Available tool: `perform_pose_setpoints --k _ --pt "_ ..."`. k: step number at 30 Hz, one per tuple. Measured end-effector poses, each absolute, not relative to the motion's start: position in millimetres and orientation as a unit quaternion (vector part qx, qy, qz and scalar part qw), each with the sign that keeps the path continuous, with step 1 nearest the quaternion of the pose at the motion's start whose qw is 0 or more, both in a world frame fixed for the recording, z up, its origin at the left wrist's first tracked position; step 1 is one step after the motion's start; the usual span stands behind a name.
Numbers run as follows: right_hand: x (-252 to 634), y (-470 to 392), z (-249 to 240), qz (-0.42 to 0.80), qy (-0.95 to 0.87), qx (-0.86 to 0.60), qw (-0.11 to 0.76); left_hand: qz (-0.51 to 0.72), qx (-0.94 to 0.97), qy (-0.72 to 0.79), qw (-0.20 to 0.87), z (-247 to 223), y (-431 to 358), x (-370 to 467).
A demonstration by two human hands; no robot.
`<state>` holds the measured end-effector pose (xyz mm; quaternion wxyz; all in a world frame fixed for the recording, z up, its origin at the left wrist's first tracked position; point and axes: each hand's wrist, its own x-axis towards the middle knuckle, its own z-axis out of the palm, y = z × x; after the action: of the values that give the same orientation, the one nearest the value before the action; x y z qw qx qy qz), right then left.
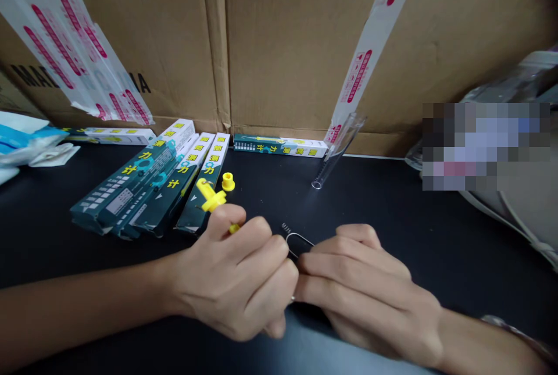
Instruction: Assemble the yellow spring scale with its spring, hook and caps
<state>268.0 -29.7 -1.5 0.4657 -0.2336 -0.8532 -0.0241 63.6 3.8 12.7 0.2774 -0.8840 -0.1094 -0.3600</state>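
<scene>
My left hand point(244, 273) is closed around a yellow plastic part point(213, 200) with a round flange, whose narrow end sticks out above the thumb. A thin wire ring or hook shows at that end. My right hand point(366, 288) is closed, its fingertips pressed together close against my left fist. A bent metal wire point(299, 236) comes out from its fingers, and a small coil spring point(285, 228) shows at the wire's far end. What lies between the two hands is hidden. A small yellow cap point(228, 181) stands on the black table just beyond my left hand.
Several green-and-white boxes point(131, 174) lie at the left, with another box point(279, 146) against the large cardboard carton point(279, 43). A clear plastic tube point(335, 154) stands tilted at the back. Plastic packaging point(30, 139) lies far left; a pale bag point(523, 200) sits at right.
</scene>
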Motion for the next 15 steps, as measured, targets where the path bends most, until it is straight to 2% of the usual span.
perform_pose_setpoints --k 6,15 --pt "269.5 -24.5 4.4 0.032 -0.829 -0.246 0.502 -0.374 -0.879 -0.116 0.271 12.0 4.1 62.7" --pt "268.7 -24.0 4.5 0.026 -0.823 -0.244 0.513 -0.379 -0.877 -0.104 0.275 9.3 5.0 62.2"
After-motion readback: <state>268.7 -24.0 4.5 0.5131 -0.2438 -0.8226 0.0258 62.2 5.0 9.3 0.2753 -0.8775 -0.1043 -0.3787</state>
